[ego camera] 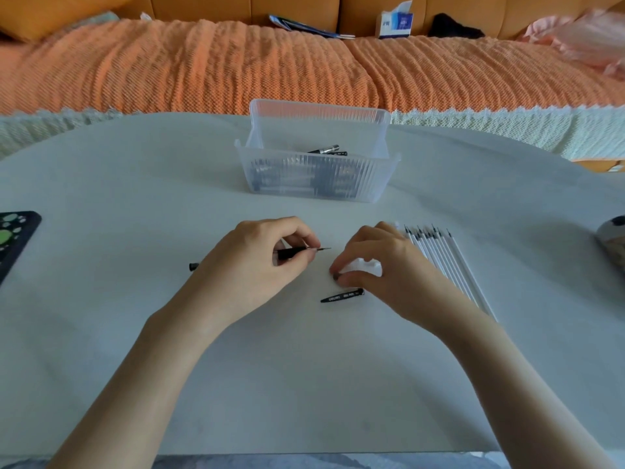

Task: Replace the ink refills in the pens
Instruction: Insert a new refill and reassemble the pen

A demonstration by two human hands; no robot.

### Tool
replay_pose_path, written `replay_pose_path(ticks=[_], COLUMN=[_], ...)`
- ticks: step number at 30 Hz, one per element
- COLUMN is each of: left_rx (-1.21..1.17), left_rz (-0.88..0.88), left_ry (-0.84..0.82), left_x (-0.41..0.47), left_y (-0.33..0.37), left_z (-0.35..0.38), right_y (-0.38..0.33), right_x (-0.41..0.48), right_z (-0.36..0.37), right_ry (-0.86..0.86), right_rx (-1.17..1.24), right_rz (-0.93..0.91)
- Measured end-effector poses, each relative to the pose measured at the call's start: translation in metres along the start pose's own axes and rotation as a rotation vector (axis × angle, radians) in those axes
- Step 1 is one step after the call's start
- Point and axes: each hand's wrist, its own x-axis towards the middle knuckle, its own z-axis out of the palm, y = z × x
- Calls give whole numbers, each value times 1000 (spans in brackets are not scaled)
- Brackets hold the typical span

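Observation:
My left hand (257, 255) grips a black pen (292, 253) lying across it, its fine tip pointing right and its black rear end sticking out left of my wrist. My right hand (375, 265) hovers low over the table with curled fingers pinching a small dark piece at their tips; what it is I cannot make out. Just below those fingers lies a black pen cap (342, 295) with white lettering. A row of several white refills (449, 265) with dark tips lies to the right of my right hand.
A clear ribbed plastic box (318, 177) holding several black pens stands at the table's middle back. A phone with a dark patterned case (13, 242) lies at the left edge. A shiny dark object (614, 242) sits at the right edge. An orange sofa runs behind the table.

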Motion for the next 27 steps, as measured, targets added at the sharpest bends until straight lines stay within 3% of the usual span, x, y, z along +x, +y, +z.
replay_pose_path(ticks=[4, 10, 27], left_rx=[-34, -70, -99], left_rz=[-4, -34, 2], left_ry=[-6, -20, -34], left_x=[0, 0, 0], left_y=[1, 2, 9], left_z=[-2, -3, 5], right_y=[-3, -15, -20], right_x=[-2, -3, -1], right_z=[-2, -14, -6], right_ry=[55, 210, 129], right_rx=[28, 274, 284], right_rz=[36, 119, 86])
